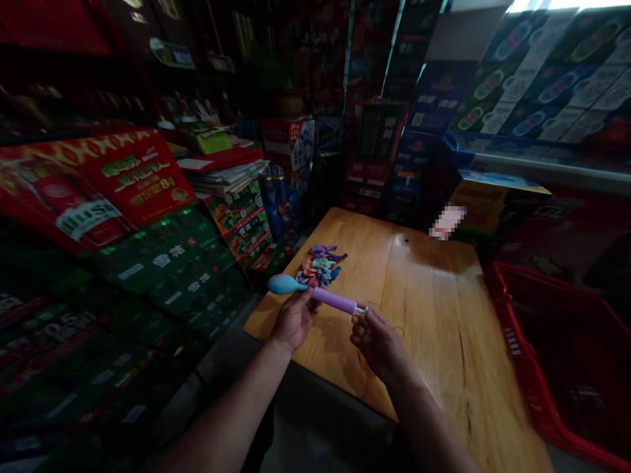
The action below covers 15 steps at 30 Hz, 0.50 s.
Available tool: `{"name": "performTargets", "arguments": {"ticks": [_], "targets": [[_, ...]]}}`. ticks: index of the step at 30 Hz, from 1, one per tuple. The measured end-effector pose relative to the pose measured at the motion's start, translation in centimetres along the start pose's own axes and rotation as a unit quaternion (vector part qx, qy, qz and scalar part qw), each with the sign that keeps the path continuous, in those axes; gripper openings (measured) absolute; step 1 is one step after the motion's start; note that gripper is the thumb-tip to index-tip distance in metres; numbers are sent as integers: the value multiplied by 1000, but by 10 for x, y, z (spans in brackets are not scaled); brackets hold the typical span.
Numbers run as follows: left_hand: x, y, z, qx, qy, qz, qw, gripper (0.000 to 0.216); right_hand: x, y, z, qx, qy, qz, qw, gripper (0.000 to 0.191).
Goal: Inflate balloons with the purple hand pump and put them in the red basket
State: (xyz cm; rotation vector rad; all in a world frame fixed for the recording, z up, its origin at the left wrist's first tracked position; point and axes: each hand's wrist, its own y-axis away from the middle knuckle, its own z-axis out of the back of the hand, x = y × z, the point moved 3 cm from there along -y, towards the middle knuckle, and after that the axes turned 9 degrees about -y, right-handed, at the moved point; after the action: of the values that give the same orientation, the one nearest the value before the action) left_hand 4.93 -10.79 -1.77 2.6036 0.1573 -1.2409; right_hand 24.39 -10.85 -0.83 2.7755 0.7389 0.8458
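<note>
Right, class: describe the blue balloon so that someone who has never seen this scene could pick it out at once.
Start at the wooden table among the stacked cartons. Above its near left corner, both hands hold a purple pump: the left hand at its front, the right hand at its handle end. The blue balloon sits on the pump's tip, slightly inflated, unlike the limp, mixed-colour balloon pile lying just behind it.

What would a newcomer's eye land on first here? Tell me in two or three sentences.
At the centre, the left hand and right hand hold a purple balloon pump with a partly inflated blue balloon on its left tip, above the wooden table. Just behind lies a pile of limp coloured balloons. A red basket stands at the right, and red printed cartons are stacked at the left.
</note>
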Motion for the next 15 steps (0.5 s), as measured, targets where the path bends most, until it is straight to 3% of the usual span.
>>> {"name": "performTargets", "arguments": {"ticks": [4,9,15], "targets": [[11,-5,-3,12,-4,18,1000,27,2,-6,19,-7,-62,-35,997,25],[9,8,0,1,21,28,999,29,6,-2,21,16,-138,-88,986,15],[0,23,3,-10,4,7,1000,25,16,15,28,24,-164,-52,985,14]]}}
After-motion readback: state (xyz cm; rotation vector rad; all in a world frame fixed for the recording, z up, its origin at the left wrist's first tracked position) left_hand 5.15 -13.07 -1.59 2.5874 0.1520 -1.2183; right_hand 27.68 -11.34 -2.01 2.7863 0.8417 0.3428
